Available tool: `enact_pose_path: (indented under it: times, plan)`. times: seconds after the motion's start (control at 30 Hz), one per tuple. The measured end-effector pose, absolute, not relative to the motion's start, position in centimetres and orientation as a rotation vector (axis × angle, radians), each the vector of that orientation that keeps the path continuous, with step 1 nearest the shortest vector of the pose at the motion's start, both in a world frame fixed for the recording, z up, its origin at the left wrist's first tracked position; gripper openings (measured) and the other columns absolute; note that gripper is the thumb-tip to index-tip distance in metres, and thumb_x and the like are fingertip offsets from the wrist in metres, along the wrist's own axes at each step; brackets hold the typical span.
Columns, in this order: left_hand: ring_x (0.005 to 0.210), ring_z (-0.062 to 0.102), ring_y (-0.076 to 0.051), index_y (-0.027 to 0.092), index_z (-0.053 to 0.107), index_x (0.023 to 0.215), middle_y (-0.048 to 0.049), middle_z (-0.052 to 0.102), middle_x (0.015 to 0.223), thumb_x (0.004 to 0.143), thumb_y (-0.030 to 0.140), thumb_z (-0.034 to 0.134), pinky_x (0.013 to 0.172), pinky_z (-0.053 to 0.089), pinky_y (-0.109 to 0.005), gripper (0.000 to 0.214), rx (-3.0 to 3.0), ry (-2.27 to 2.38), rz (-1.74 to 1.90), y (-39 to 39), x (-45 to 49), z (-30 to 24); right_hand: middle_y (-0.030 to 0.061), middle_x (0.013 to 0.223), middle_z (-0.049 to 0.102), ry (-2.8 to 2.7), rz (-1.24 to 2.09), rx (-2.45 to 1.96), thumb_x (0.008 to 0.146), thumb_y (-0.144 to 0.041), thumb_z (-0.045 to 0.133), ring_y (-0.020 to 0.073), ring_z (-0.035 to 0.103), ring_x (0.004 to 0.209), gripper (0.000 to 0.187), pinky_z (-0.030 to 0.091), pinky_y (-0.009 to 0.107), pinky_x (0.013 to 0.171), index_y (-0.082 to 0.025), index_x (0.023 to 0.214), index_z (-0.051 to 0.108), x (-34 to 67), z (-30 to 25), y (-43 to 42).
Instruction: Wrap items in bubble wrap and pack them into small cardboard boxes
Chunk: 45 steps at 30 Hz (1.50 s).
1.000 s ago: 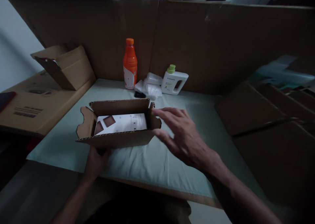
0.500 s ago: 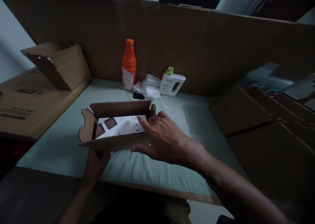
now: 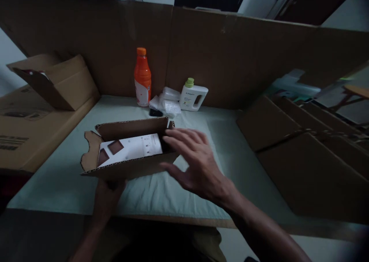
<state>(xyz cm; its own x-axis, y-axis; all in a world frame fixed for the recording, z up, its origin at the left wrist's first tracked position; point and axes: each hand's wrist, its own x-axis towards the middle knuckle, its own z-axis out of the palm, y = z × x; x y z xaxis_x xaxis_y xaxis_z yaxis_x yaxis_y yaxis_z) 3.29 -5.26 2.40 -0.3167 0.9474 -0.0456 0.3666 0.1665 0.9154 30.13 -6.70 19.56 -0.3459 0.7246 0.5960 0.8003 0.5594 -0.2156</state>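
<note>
An open cardboard box (image 3: pixel 135 169) is held slightly tilted above the near part of the green cloth. In it lies a white carton (image 3: pixel 131 148) printed with brown squares, with a gap at its right end. My left hand (image 3: pixel 108 196) grips the box from below at its near left side; its fingertips are partly hidden under the box. At the right end of the box is my right hand (image 3: pixel 196 162), fingers outstretched and thumb apart, holding nothing. Whether its fingertips touch the box edge I cannot tell.
At the back stand an orange bottle (image 3: pixel 142 77) and a white jug (image 3: pixel 193 97) with a green cap. Bubble wrap (image 3: pixel 170 102) and a small black object (image 3: pixel 155 112) lie between them. Cardboard boxes flank both sides; a cardboard wall (image 3: pixel 201 50) closes the back.
My right hand has loosened from the right end of the box, and its fingers have straightened off the white carton. The view has shifted a little to the right.
</note>
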Motion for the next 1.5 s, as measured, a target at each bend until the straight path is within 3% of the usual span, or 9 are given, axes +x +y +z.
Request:
enact_pose_path:
  times: [0.07, 0.13, 0.37, 0.6, 0.9, 1.0, 1.13, 1.23, 1.5]
  plan:
    - [0.104, 0.069, -0.036, 0.016, 0.060, 0.106, -0.0156, 0.073, 0.106, 0.055, 0.056, 0.074, 0.094, 0.056, -0.048, 0.065, 1.250, 1.810, 1.135, -5.3, 3.1, 2.0, 0.0096, 0.128, 0.069, -1.844, -0.117, -1.265, 0.095, -0.031, 0.064, 0.0272, 0.063, 0.120, 0.028, 0.045, 0.047, 0.103, -0.024, 0.122, 0.062, 32.2, 17.3, -7.9]
    - [0.105, 0.069, -0.036, 0.016, 0.060, 0.105, -0.0157, 0.073, 0.105, 0.056, 0.058, 0.074, 0.097, 0.054, -0.050, 0.065, 1.250, 1.802, 1.166, -5.3, 3.1, 1.5, 0.0093, 0.129, 0.068, -1.685, 0.054, -1.364, 0.096, -0.030, 0.061, 0.0267, 0.063, 0.121, 0.030, 0.048, 0.047, 0.101, -0.026, 0.125, 0.061, 33.8, 14.4, -8.5]
    - [0.106, 0.069, -0.035, 0.018, 0.059, 0.103, -0.0130, 0.073, 0.103, 0.058, 0.054, 0.077, 0.099, 0.053, -0.049, 0.060, 1.244, 1.749, 1.176, -5.4, 2.7, 0.9, 0.0155, 0.149, 0.052, -1.859, 0.682, -1.373, 0.089, -0.059, 0.065, 0.0328, 0.051, 0.136, 0.077, 0.044, 0.053, 0.111, -0.024, 0.153, 0.040, 32.9, 6.1, -6.4]
    - [0.113, 0.067, -0.033, 0.017, 0.056, 0.119, -0.0143, 0.071, 0.118, 0.062, 0.050, 0.080, 0.104, 0.050, -0.049, 0.070, 1.287, 1.589, 1.152, -3.4, 3.3, 1.2, 0.0183, 0.146, 0.053, -1.856, 0.642, -1.262, 0.091, -0.057, 0.062, 0.0337, 0.053, 0.132, 0.075, 0.045, 0.050, 0.110, -0.016, 0.150, 0.039, 32.3, 5.1, -4.7]
    - [0.113, 0.064, -0.033, 0.014, 0.055, 0.118, -0.0155, 0.067, 0.116, 0.057, 0.042, 0.076, 0.104, 0.049, -0.047, 0.070, 1.486, 1.425, 1.206, 6.7, 12.0, 2.6, 0.0202, 0.145, 0.055, -1.689, 0.506, -1.447, 0.085, -0.037, 0.061, 0.0330, 0.057, 0.128, 0.071, 0.048, 0.053, 0.105, -0.013, 0.149, 0.042, 38.9, 4.8, 0.1]
    - [0.116, 0.063, -0.031, 0.016, 0.053, 0.123, -0.0137, 0.067, 0.119, 0.062, 0.039, 0.074, 0.106, 0.048, -0.046, 0.069, 1.503, 1.364, 1.193, 7.2, 12.6, 1.5, 0.0149, 0.138, 0.063, -1.732, 0.583, -1.430, 0.080, -0.025, 0.057, 0.0287, 0.063, 0.119, 0.062, 0.054, 0.047, 0.098, -0.017, 0.141, 0.053, 41.7, 4.6, 0.4]
    - [0.121, 0.061, -0.028, 0.018, 0.051, 0.129, -0.0116, 0.065, 0.125, 0.071, 0.034, 0.072, 0.108, 0.046, -0.042, 0.064, 1.513, 1.292, 1.190, 6.6, 12.1, 0.2, 0.0092, 0.113, 0.075, -1.689, 0.455, -1.507, 0.080, -0.018, 0.048, 0.0243, 0.070, 0.105, 0.035, 0.057, 0.038, 0.088, -0.019, 0.105, 0.072, 45.1, 5.2, 2.8]
    - [0.122, 0.061, -0.028, 0.018, 0.051, 0.132, -0.0115, 0.065, 0.126, 0.075, 0.032, 0.070, 0.109, 0.045, -0.042, 0.061, 1.504, 1.335, 1.184, 6.3, 12.1, -0.4, 0.0086, 0.101, 0.076, -1.696, 0.227, -1.588, 0.084, -0.018, 0.047, 0.0240, 0.071, 0.094, 0.027, 0.057, 0.037, 0.082, -0.018, 0.094, 0.072, 46.3, 7.0, 7.8]
    - [0.117, 0.064, -0.030, 0.017, 0.054, 0.130, -0.0131, 0.068, 0.122, 0.077, 0.034, 0.069, 0.104, 0.050, -0.043, 0.058, 1.477, 1.411, 1.161, 6.1, 12.5, -0.9, 0.0106, 0.112, 0.071, -1.868, 0.055, -1.548, 0.086, -0.021, 0.064, 0.0250, 0.062, 0.113, 0.001, 0.052, 0.039, 0.101, -0.021, 0.086, 0.064, 43.8, 10.0, 25.0]
